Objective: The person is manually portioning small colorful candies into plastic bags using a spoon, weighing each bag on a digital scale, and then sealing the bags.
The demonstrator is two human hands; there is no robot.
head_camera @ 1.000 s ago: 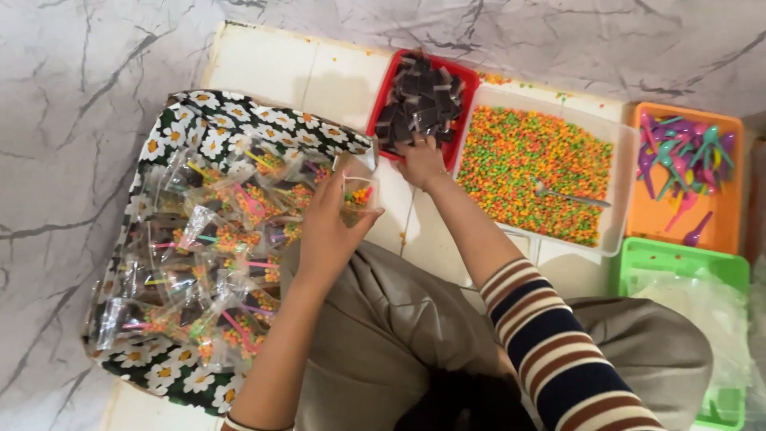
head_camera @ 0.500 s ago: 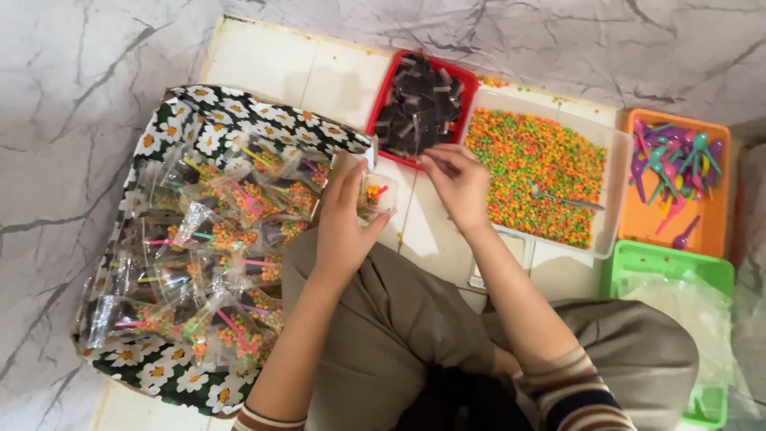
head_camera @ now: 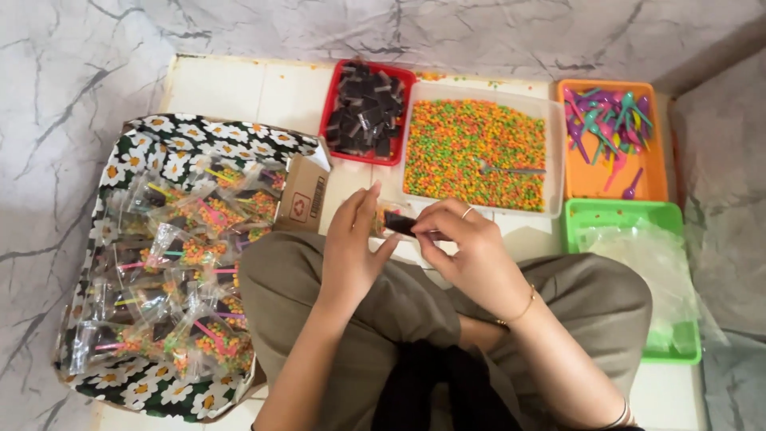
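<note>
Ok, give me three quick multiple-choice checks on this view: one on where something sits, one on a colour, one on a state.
1. Where is the red tray of dark packets?
A. Left of the clear tub of coloured bits
B. Right of the orange tray
C. Inside the flowered box

2. What colour is the tray of plastic spoons?
A. Green
B. Orange
C. Red

3. What is the right hand doing?
A. Resting flat on the knee
B. Scooping in the tub
C. Pinching a dark packet beside the left hand

Answers: 1 A, the red tray borders the tub on its left; 2 B, the spoons lie in the orange tray; 3 C, its fingers grip the packet.
</note>
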